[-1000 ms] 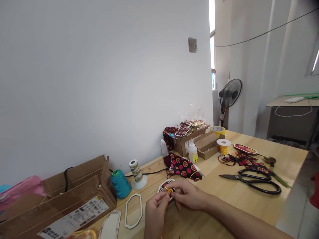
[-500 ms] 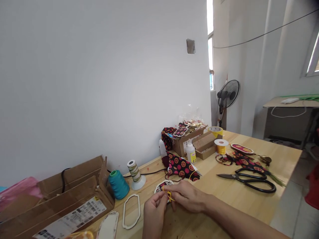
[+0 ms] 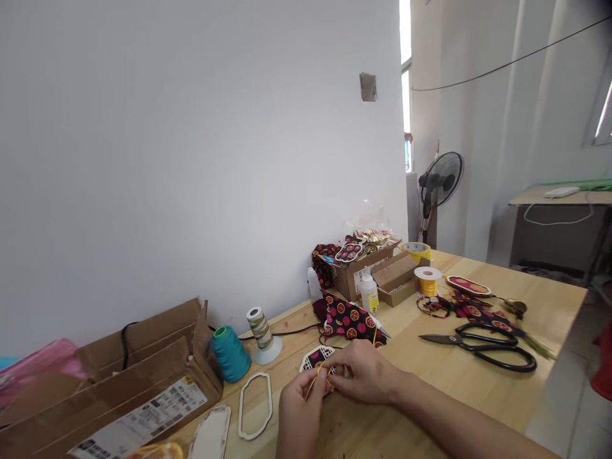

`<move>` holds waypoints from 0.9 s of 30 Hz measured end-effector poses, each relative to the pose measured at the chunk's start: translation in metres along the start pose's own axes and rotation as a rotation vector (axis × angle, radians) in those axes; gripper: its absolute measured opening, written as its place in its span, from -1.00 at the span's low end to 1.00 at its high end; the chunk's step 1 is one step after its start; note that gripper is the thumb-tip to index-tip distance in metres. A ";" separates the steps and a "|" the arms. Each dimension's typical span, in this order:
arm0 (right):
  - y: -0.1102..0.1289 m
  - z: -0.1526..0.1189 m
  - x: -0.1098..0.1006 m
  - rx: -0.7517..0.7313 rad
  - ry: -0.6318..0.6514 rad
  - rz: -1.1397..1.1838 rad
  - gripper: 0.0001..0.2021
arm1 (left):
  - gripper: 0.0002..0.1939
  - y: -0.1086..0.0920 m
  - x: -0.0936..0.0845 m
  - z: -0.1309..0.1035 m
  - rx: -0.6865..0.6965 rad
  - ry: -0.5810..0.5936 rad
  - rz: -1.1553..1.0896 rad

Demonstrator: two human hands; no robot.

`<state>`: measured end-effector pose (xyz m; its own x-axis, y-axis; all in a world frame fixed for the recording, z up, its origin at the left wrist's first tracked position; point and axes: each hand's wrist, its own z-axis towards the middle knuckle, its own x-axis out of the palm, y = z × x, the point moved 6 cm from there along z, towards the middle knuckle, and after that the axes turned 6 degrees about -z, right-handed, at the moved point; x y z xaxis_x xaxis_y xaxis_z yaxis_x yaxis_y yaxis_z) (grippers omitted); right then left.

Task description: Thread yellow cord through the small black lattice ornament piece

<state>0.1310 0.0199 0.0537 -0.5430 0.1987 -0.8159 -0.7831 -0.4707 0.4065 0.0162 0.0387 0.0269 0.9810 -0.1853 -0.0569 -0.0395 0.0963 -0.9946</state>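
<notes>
Down at the bottom centre of the frame, both your hands are bunched together over the wooden table (image 3: 478, 382). Your left hand (image 3: 299, 408) and right hand (image 3: 363, 376) each pinch the yellow cord (image 3: 316, 377) between fingertips, close together, so it looks like you're keeping it taut just above the white fretwork piece (image 3: 316, 357) lying right behind your fingers. The patterned fabric (image 3: 349, 319) sits just beyond that, so it's crowded there. To the left, an empty white frame (image 3: 255, 405) and the teal thread spool (image 3: 231, 352) are near, with the cardboard box (image 3: 119, 382) hemming that side. The scissors (image 3: 482, 347) lie well apart at right, and the bare wood between them and your right wrist is the open room.
</notes>
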 end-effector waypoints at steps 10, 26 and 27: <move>-0.005 0.000 0.003 0.045 -0.015 0.008 -0.84 | -0.74 0.003 -0.002 0.002 -0.011 -0.023 -0.009; 0.010 -0.001 -0.005 -0.156 0.022 -0.047 -0.77 | -0.70 0.006 -0.002 0.003 -0.051 -0.024 -0.262; 0.011 -0.001 -0.006 -0.162 0.028 -0.037 -0.74 | -0.69 0.005 -0.001 0.002 -0.050 -0.017 -0.268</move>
<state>0.1258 0.0132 0.0622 -0.5041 0.1951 -0.8413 -0.7421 -0.5962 0.3064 0.0156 0.0413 0.0219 0.9606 -0.1815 0.2104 0.2134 -0.0030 -0.9770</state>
